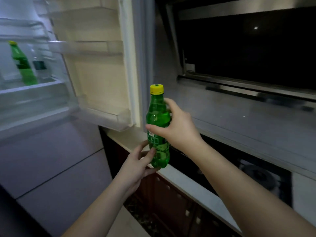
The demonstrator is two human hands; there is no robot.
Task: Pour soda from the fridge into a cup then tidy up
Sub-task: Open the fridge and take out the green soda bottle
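**Green soda bottle held upright in both hands by the open fridge**

The fridge fills the view from nine to eleven o'clock, its door swung open toward the middle; the door's inner face is smooth cream plastic with clear, boxy shelves. At one to three o'clock a dark window sits in a brushed metal frame above a pale grey ledge. The worktop runs from the centre toward five o'clock, a light, stone-like slab, with a glossy black hob set into it and dark reddish cabinet fronts below.

The soda bottle is at the centre of the view, held in the air above the worktop's near edge. Its long axis is close to vertical, the yellow ribbed cap pointing to twelve o'clock and the lobed base down. It is clear green plastic, narrow at the neck, waisted at the label.

The right hand grips the upper body, fingers curled round the far side and thumb across the label. The left hand holds the lower part, thumb pressed on the front, fingers curled beneath the base.

At ten o'clock a second green bottle stands on a fridge shelf, tilted, blurred, beside a clear bottle.
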